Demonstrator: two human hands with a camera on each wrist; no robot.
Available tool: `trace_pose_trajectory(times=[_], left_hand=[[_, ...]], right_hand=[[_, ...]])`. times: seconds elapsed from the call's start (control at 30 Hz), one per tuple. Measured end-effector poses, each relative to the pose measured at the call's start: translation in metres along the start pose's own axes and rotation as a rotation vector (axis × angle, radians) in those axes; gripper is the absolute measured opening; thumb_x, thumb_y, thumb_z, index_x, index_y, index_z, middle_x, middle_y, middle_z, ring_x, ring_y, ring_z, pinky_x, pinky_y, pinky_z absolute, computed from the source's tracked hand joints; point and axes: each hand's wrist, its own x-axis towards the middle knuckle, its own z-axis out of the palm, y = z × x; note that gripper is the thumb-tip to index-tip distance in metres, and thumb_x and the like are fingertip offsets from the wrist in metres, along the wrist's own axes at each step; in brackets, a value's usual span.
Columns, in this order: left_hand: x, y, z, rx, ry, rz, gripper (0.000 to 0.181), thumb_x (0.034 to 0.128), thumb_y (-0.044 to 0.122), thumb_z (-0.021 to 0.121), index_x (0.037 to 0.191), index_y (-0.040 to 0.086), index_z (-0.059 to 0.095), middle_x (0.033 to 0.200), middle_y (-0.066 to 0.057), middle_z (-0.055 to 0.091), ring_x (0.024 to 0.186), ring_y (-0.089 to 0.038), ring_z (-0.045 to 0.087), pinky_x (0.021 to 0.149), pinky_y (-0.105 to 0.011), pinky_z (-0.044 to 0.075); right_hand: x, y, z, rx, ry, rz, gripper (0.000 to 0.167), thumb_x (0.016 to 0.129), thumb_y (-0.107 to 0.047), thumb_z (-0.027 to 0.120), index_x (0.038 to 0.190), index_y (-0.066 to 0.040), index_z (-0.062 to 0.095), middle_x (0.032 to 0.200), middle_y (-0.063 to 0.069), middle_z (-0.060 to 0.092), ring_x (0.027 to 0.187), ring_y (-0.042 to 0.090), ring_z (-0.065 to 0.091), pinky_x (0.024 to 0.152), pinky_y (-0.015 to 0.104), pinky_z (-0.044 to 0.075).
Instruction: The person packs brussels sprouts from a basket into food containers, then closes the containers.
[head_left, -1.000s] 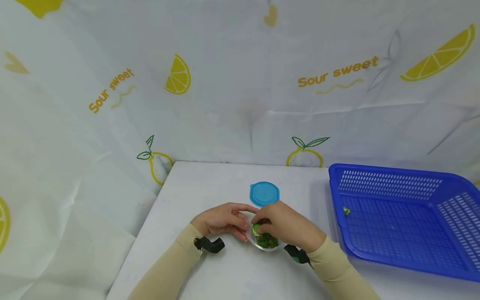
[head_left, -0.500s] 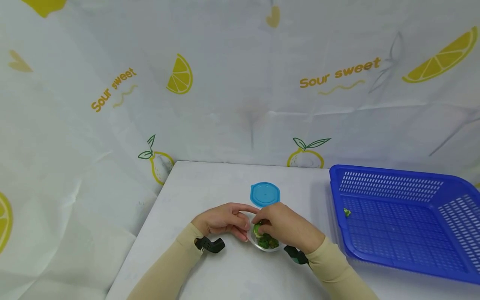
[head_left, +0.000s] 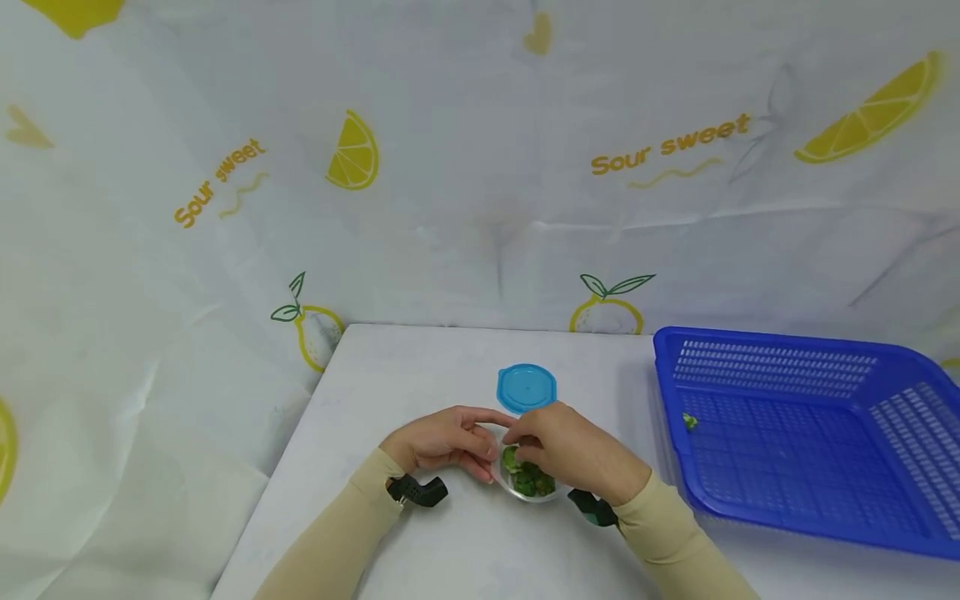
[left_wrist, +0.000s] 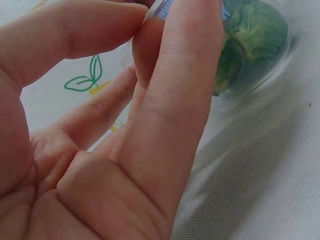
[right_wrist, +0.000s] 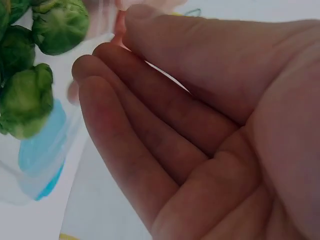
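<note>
A clear round bowl with green sprouts in it stands on the white table. At its left side is my left hand; the left wrist view shows the thumb and a finger of that hand pinching the clear rim beside the sprouts. My right hand reaches over the bowl's upper right part. In the right wrist view the fingers of this hand are loosely bent next to the sprouts, with nothing visible between thumb and fingers.
A blue lid lies flat behind the bowl. On the right stands a large blue basket with a small green piece inside near its left wall. A white cloth with lemon prints hangs behind the table.
The pale green sprout at my right fingertips has turned and now lies among the others, its darker side showing. Both hands stay in nearly the same place.
</note>
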Motion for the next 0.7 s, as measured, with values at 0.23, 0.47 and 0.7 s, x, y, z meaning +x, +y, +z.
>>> trace_pose_trajectory(times=[0.23, 0.47, 0.7], left_hand=[[-0.003, 0.001, -0.001, 0.022, 0.013, -0.008, 0.063, 0.0986, 0.005, 0.068, 0.159, 0.008, 0.051, 0.089, -0.003, 0.075, 0.084, -0.019, 0.08, 0.084, -0.035, 0.07], [-0.005, 0.001, -0.001, 0.005, 0.024, -0.014, 0.062, 0.1, 0.007, 0.07, 0.159, 0.014, 0.053, 0.085, -0.002, 0.072, 0.084, -0.019, 0.08, 0.084, -0.035, 0.07], [-0.001, 0.002, 0.002, 0.003, 0.01, -0.007, 0.064, 0.099, 0.005, 0.071, 0.16, 0.012, 0.052, 0.086, -0.002, 0.072, 0.082, -0.019, 0.08, 0.083, -0.035, 0.07]], right_hand=[[-0.02, -0.009, -0.029, -0.028, 0.017, 0.069, 0.02, 0.1, -0.007, 0.075, 0.118, -0.011, 0.083, 0.108, -0.001, 0.081, 0.092, 0.004, 0.07, 0.079, 0.024, 0.063], [-0.056, -0.002, -0.086, -0.115, 0.035, 0.136, 0.02, 0.101, -0.01, 0.075, 0.118, -0.018, 0.081, 0.109, -0.009, 0.079, 0.094, 0.003, 0.07, 0.079, 0.025, 0.062], [-0.103, 0.047, -0.134, -0.173, 0.072, 0.242, 0.02, 0.101, -0.011, 0.076, 0.119, -0.018, 0.081, 0.111, -0.006, 0.079, 0.097, 0.009, 0.074, 0.079, 0.03, 0.065]])
